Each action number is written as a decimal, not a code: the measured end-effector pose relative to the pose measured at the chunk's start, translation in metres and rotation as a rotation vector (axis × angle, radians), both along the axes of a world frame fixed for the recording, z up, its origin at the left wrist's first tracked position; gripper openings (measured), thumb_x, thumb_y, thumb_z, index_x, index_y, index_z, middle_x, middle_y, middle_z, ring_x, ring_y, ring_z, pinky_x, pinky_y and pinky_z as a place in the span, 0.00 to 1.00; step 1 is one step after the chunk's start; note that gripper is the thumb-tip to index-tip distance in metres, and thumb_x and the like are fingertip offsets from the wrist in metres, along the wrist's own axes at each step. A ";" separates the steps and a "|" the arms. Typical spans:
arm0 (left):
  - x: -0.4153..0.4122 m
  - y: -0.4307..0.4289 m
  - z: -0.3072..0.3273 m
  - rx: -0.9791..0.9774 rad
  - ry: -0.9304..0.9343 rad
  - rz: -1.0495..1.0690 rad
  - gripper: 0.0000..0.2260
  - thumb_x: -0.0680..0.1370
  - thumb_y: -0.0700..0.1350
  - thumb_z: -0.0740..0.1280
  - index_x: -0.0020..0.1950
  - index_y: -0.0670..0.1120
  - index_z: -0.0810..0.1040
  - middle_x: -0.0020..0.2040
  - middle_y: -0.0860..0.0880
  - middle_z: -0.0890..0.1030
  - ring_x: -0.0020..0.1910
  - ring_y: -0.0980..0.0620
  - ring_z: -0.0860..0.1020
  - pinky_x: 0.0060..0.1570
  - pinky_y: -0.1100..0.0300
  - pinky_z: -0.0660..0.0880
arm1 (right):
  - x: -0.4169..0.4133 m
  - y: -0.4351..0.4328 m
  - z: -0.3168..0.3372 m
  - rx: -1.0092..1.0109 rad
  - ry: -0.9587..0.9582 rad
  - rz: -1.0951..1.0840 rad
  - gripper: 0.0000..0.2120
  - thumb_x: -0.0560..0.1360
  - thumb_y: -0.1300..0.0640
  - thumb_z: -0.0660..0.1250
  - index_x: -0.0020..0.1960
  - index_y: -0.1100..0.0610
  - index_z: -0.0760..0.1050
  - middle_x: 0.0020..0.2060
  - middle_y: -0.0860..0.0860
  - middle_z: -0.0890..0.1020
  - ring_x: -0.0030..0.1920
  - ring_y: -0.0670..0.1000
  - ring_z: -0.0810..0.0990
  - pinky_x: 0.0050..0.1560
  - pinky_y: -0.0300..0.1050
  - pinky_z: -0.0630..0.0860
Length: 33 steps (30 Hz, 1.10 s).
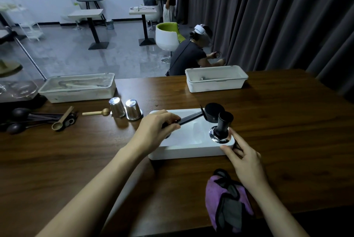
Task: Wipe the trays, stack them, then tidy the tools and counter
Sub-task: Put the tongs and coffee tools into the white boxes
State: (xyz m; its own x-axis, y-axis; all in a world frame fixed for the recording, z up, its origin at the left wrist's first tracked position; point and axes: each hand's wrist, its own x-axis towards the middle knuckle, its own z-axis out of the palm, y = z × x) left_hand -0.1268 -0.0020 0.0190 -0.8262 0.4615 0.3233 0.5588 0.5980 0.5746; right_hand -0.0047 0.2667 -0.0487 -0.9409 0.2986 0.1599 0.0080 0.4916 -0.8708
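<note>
A white tray (pixel 183 150) lies in the middle of the wooden counter. My left hand (pixel 156 128) is shut on the handle of a black scoop (pixel 211 112), whose round head hangs over the tray's far right corner. A black tamper with a shiny base (pixel 222 127) stands in the tray's right end. My right hand (pixel 241 153) rests on the tray's right edge with fingers apart, next to the tamper. A purple and grey cloth (pixel 228 200) lies crumpled on the counter near the front edge, under my right forearm.
Two more white trays stand at the back, one on the left (pixel 76 89) and one on the right (pixel 216 79), each with tools inside. Two upturned metal cups (pixel 125 110), a wooden scoop (pixel 62 121), a wooden stick (pixel 95 112) and dark spoons (pixel 17 120) lie left. A person crouches behind the counter.
</note>
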 end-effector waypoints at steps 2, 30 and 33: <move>0.001 -0.002 -0.002 -0.038 -0.017 -0.021 0.09 0.79 0.49 0.72 0.58 0.50 0.84 0.42 0.56 0.80 0.42 0.57 0.79 0.43 0.59 0.75 | 0.000 0.000 0.000 0.005 -0.003 0.000 0.27 0.71 0.36 0.68 0.66 0.20 0.62 0.63 0.39 0.78 0.60 0.41 0.79 0.58 0.45 0.80; -0.012 0.012 -0.019 -0.229 -0.080 -0.007 0.18 0.79 0.49 0.72 0.69 0.52 0.78 0.62 0.55 0.81 0.58 0.53 0.79 0.53 0.62 0.72 | 0.002 -0.005 0.012 -0.033 -0.038 -0.022 0.28 0.71 0.39 0.69 0.66 0.23 0.64 0.56 0.29 0.74 0.53 0.32 0.76 0.51 0.29 0.74; -0.010 -0.002 -0.020 -0.167 -0.096 0.012 0.22 0.78 0.54 0.72 0.71 0.57 0.74 0.64 0.58 0.79 0.62 0.56 0.76 0.58 0.60 0.72 | 0.002 -0.004 0.011 -0.024 -0.051 -0.031 0.27 0.73 0.43 0.71 0.65 0.22 0.64 0.54 0.25 0.72 0.53 0.32 0.76 0.54 0.36 0.76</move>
State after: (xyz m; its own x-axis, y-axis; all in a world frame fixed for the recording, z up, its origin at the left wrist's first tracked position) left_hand -0.1372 -0.0039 -0.0007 -0.8554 0.4920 0.1622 0.4984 0.6960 0.5169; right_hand -0.0024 0.2623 -0.0381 -0.9380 0.3306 0.1041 0.0676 0.4690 -0.8806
